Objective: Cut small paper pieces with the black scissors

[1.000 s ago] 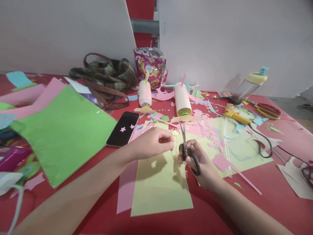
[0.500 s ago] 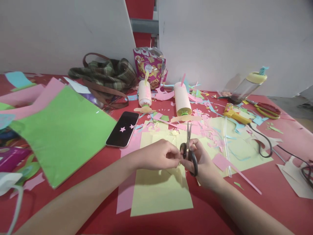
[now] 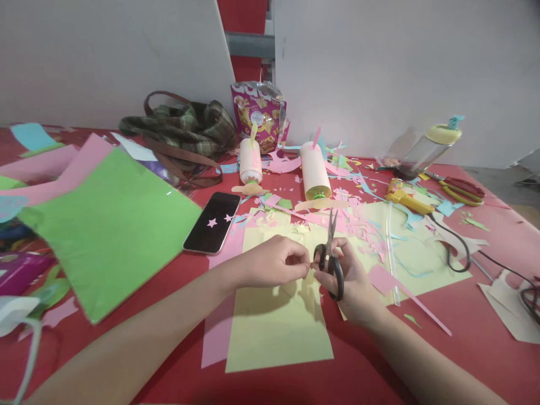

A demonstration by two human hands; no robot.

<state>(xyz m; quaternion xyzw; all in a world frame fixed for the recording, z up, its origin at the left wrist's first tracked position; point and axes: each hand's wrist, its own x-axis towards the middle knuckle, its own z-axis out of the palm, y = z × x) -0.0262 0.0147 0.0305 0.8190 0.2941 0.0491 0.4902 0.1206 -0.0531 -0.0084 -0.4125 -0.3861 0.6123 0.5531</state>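
My right hand [image 3: 351, 277] holds black-handled scissors [image 3: 331, 247], their blades pointing up and away from me. My left hand [image 3: 276, 261] is closed in a pinch just left of the scissors; whatever sits between its fingertips is too small to make out. Beneath both hands lie pale yellow paper sheets [image 3: 278, 337], over a pink sheet [image 3: 216, 337]. A phone [image 3: 212, 223] with two small pink paper stars [image 3: 211, 223] on its screen rests left of the hands. Beyond them, two paper-wrapped bottles [image 3: 314, 169] lie on their sides.
Green paper [image 3: 113, 230] covers the left side. A yellow glue gun [image 3: 409, 199] with its cord, pliers [image 3: 462, 190] and a clear bottle [image 3: 428, 151] are at right. Paper scraps [image 3: 363, 225] litter the middle. A plaid bag [image 3: 181, 129] and snack pouch [image 3: 259, 115] stand behind.
My right hand and the scissors have shifted slightly right and up, away from my left hand. A small gap has opened between the fingertips. The left hand has moved slightly up.
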